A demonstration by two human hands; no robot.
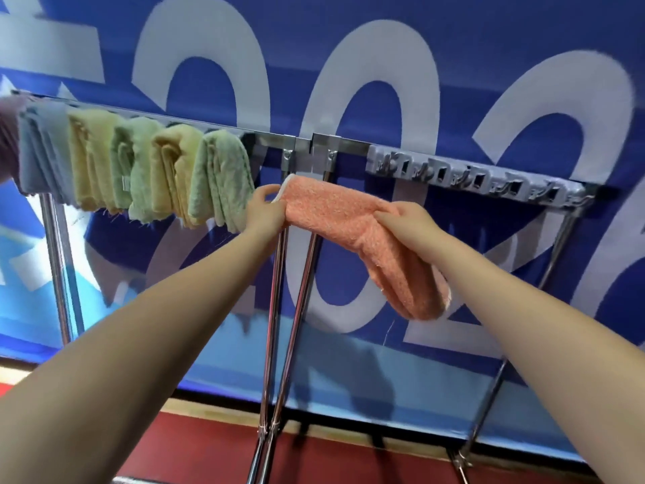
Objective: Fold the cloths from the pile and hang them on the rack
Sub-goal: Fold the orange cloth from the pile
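1. Here, left hand point(267, 211) and right hand point(406, 218) are each pinching a folded orange terry cloth point(352, 225), stretching it level.
2. It is hovering just below the chrome rack rail point(272, 139), beside the hanging green cloth point(223, 179), likely for draping.

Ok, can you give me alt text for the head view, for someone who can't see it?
Two hands hold a folded orange cloth up in front of a metal rack, the left hand pinching its left end and the right hand gripping its middle. Folded blue, yellow and green cloths already hang along the rack's left bar, against a blue banner.
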